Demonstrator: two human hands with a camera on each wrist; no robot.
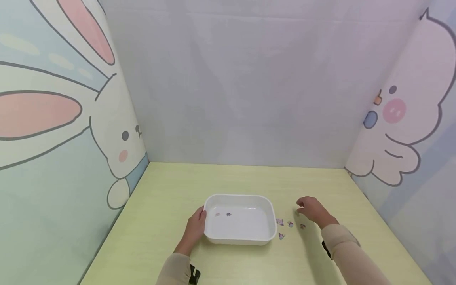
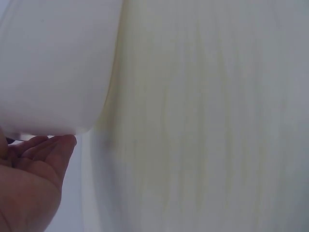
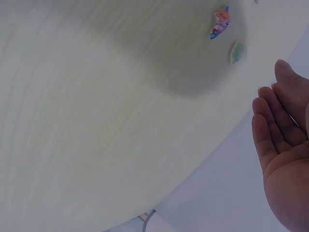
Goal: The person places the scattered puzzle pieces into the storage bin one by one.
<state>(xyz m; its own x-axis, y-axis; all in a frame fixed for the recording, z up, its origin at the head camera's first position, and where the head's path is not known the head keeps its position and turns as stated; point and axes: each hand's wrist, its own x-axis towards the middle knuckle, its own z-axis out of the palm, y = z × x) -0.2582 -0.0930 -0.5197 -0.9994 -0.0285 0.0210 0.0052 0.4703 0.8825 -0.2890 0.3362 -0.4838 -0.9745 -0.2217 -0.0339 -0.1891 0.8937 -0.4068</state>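
Note:
A white rectangular tray (image 1: 239, 238) stands on the table in the head view. At its left end my left hand (image 1: 194, 228) holds the side, thumb near the rim; in the left wrist view the fingers (image 2: 60, 152) lie against the tray's outer wall. Inside the tray are a pale pinkish piece (image 1: 217, 214) and a darker small piece (image 1: 228, 214). Off its right end lie several small flat colourful cut-outs, among them a pink-purple one (image 1: 280, 222). My right hand (image 1: 313, 209) hovers beyond them to the right, fingers loosely bent and holding nothing.
The pale yellow table (image 1: 171, 186) meets a grey-white cloth backdrop (image 1: 235, 91) behind. Side panels with a cartoon rabbit (image 1: 114, 138) on the left and a white cartoon animal (image 1: 409, 118) on the right border it.

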